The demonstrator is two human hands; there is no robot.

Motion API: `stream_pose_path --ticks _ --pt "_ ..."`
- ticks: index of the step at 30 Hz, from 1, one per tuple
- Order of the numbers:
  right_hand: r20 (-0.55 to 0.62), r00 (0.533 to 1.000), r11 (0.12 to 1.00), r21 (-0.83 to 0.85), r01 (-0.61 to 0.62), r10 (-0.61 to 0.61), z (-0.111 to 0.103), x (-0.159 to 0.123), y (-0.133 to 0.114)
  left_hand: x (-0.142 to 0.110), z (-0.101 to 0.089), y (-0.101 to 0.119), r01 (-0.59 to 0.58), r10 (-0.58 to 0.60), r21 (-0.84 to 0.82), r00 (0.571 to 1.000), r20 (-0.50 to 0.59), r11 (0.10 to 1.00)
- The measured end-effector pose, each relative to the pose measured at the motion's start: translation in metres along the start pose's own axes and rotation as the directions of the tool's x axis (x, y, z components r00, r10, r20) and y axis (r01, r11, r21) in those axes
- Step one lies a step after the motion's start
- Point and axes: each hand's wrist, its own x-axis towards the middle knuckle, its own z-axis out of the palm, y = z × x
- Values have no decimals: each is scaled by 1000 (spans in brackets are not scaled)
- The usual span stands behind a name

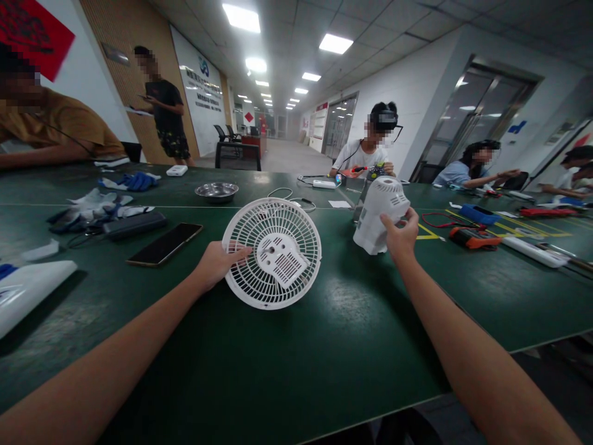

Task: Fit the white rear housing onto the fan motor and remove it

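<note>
My left hand [217,262] grips the left rim of a round white fan grille [273,253], tilted up above the green table [324,334]. My right hand [402,233] is closed around a white fan motor housing [380,213], held upright just right of the grille. The two parts are apart, with a gap between them.
A black phone [164,244], a dark case [134,224], gloves [95,207] and a white tray [28,290] lie at left. A metal bowl [216,191] and cable [296,199] sit behind the grille. Tools [475,237] lie at right. Other people sit around the table.
</note>
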Motion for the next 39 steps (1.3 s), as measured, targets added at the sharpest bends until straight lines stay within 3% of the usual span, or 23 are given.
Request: stream_pose_path --ticks 6,8,11,14,18,21,25,27,30,32,33,34,36,37,38,39 --pt "-80 969 967 -116 225 -235 -3 -9 -23 -4 1 4 -5 5 5 1000 13 1000" --pt "-31 958 955 -100 281 -285 1 -21 -36 -6 2 7 -4 4 -4 1000 5 1000" --pt "150 944 950 -67 305 -293 13 -46 -52 -7 4 10 -14 14 -10 1000 -11 1000" --pt "373 905 962 -92 257 -206 29 -72 -56 -5 4 8 -49 50 9 998 -33 999" --pt "608 793 946 -271 176 27 43 -89 -47 -3 3 6 -47 48 16 998 -29 999" --pt "650 748 900 -397 180 137 48 -94 -40 -4 2 6 -63 64 19 998 -11 998" --pt "650 743 861 -460 216 160 49 -99 -41 -6 2 7 -60 60 22 998 6 998" --pt "645 758 878 -413 243 93 47 -101 -50 -5 1 6 -59 59 7 998 20 998" --pt "587 803 956 -165 242 -102 42 -106 -70 -2 0 3 -60 60 1 998 20 998" --pt "593 802 997 46 65 -80 39 -115 -86 -2 0 2 -66 66 6 998 9 998" --pt "657 754 986 127 -106 -4 38 -122 -94 -2 0 2 -70 70 7 998 5 998" --pt "752 653 926 179 -333 90 37 -131 -102 -2 0 3 -77 77 7 997 3 997" --pt "913 363 715 129 -687 185 36 -151 -116 -3 0 3 -90 90 11 996 2 996" --pt "957 233 628 74 -774 174 36 -161 -122 -3 1 4 -97 97 19 995 -1 995" --pt "980 141 561 39 -827 140 35 -169 -127 -3 1 3 -102 102 34 995 -3 994" --pt "991 79 504 13 -864 111 35 -176 -131 -3 1 3 -105 106 52 994 -8 993"
